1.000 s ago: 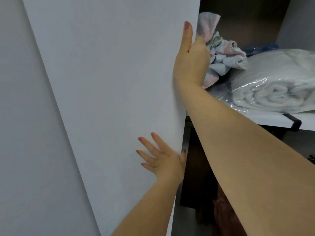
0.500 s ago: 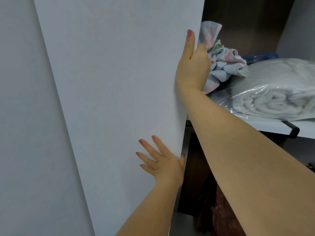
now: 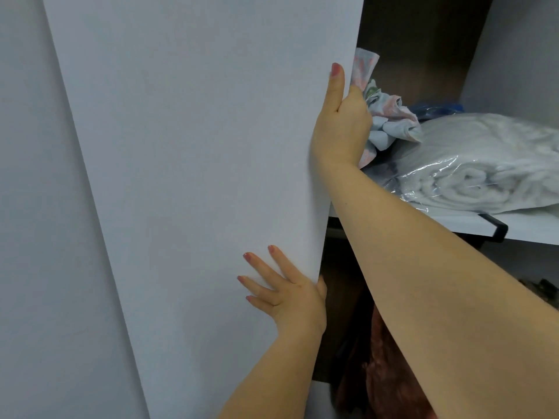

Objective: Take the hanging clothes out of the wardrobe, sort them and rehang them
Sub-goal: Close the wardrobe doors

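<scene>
I'm seeing right hand clenching edge of tall white wardrobe door, left hand pressing flat, fingers spread, likely swinging it for access. Reddish-brown hanging clothes waiting low inside, under white shelf, untouched.

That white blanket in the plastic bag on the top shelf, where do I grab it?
Come from the front, the open side of the shelf. Grip the bagged blanket by its thick rolled end, which faces you near the front edge; the slick plastic probably slips if merely pinched.
</scene>
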Available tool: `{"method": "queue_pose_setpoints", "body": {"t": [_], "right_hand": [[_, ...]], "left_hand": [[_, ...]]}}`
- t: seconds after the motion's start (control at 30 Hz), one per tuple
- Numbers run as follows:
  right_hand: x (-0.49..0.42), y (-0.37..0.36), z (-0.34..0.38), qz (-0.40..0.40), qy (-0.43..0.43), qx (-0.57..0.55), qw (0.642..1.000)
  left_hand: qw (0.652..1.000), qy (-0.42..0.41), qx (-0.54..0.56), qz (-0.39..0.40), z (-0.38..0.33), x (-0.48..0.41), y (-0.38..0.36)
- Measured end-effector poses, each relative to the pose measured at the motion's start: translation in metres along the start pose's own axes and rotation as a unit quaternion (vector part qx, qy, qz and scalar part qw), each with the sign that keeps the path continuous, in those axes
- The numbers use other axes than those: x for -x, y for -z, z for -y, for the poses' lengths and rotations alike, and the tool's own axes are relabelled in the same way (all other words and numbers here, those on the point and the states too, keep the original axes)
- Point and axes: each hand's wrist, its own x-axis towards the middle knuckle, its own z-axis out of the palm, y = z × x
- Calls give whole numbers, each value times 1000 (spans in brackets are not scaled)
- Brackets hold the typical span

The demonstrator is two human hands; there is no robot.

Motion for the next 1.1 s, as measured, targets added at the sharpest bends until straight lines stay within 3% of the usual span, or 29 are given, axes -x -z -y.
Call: {"method": "queue_pose_setpoints", "body": {"t": [0.2, 0.4, 0.53, 0.63, 0.73, 0.93, 1.03, 1.1], "right_hand": [[0, -1, 2, -25, -21, 29, 999], [2, -9, 6, -70, -47, 91, 992], [8, 2, 17, -24, -54, 140, 988], [17, 10, 27, 30, -92, 127, 987], [46, 41, 28, 95, -67, 154, 981], [93, 140, 38, 79, -100, 231, 965], [98, 184, 53, 59, -118, 252, 959], [104, 211, 68, 46, -124, 251, 959]], "left_hand": [[994, -54, 25, -90, 2, -1, -10], [993, -37, 94, -64, -5, -7, -6], [993, -53, 97, -43, 1, -5, -7], [996, -50, 79, -3, 3, -4, -2], [997, -30, 37, 59, -2, -1, 18], [978, 17, -90, 187, -16, 7, 63], [968, -45, -154, 195, -19, 20, 89], [951, -156, -184, 195, -25, 41, 105]]}}
